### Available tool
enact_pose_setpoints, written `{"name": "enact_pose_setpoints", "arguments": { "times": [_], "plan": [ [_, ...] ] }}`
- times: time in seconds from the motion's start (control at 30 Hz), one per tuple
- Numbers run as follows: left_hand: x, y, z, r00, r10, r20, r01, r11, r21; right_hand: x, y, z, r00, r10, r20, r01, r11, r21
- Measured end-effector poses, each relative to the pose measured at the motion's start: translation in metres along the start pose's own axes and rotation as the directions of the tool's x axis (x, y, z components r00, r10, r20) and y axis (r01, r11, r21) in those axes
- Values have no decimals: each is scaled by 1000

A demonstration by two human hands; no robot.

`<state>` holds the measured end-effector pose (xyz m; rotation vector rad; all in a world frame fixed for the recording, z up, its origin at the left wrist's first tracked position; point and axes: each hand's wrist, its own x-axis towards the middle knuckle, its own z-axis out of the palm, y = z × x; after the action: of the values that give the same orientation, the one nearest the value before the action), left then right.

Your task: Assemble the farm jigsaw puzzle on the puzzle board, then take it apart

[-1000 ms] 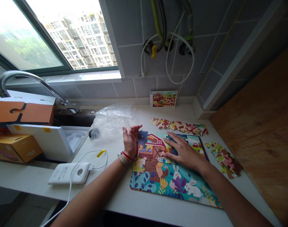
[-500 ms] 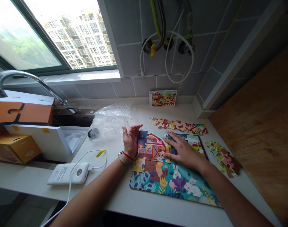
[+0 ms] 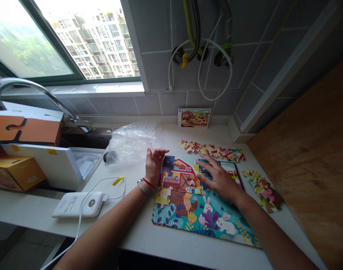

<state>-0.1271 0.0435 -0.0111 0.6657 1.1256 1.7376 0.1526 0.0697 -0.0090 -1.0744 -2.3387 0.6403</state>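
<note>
One jigsaw board (image 3: 224,225) lies on the white countertop (image 3: 171,138), near me; my left hand (image 3: 153,167) stands on its edge just beside the board's left side, open with fingers loosely curled, holding nothing; my right hand (image 3: 220,182) lies palm down with fingers spread, touching the assembled barn section (image 3: 182,183), and I see no piece in its grip; a row of loose puzzle pieces (image 3: 210,150) lies just far of the board; a second heap of pieces (image 3: 262,193) lies to its right; a farm picture card (image 3: 194,118) stands against the far wall; a bubble-wrap bag (image 3: 130,144) and a white power bank (image 3: 77,204) lie to my left.
</note>
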Motion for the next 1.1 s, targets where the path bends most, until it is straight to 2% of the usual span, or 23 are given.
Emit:
{"name": "enact_pose_setpoints", "arguments": {
  "times": [0.07,0.17,0.3,0.4,0.57,0.7,0.83,0.93,1.0,1.1],
  "plan": [
    [0,3,-1,1000,30,6,-30,999,12,1,0,-4,996,-6,-91,10,999,46],
    [-1,8,0,997,74,29,-77,990,114,3,-5,-11,967,-9,-253,42,991,125],
    [-5,11,0,980,176,89,-194,938,287,4,-14,-20,890,18,-456,74,980,185],
    [-9,8,-1,959,222,179,-274,885,375,4,-15,-23,820,72,-567,63,975,215],
    [-16,9,0,904,258,342,-412,743,528,0,0,-23,722,243,-648,-49,952,303],
    [-20,14,4,890,241,387,-428,734,527,2,16,-26,619,405,-673,-75,883,463],
    [-21,14,4,882,224,414,-432,737,520,8,31,-34,553,436,-711,-89,879,469],
    [-20,10,1,898,215,383,-393,782,484,9,40,-39,564,405,-720,-141,906,399],
    [-19,7,0,910,216,353,-369,808,459,9,45,-40,608,370,-702,-188,927,325],
    [-19,6,-1,906,251,341,-393,799,456,7,50,-37,702,301,-646,-252,953,170]
  ]
}}
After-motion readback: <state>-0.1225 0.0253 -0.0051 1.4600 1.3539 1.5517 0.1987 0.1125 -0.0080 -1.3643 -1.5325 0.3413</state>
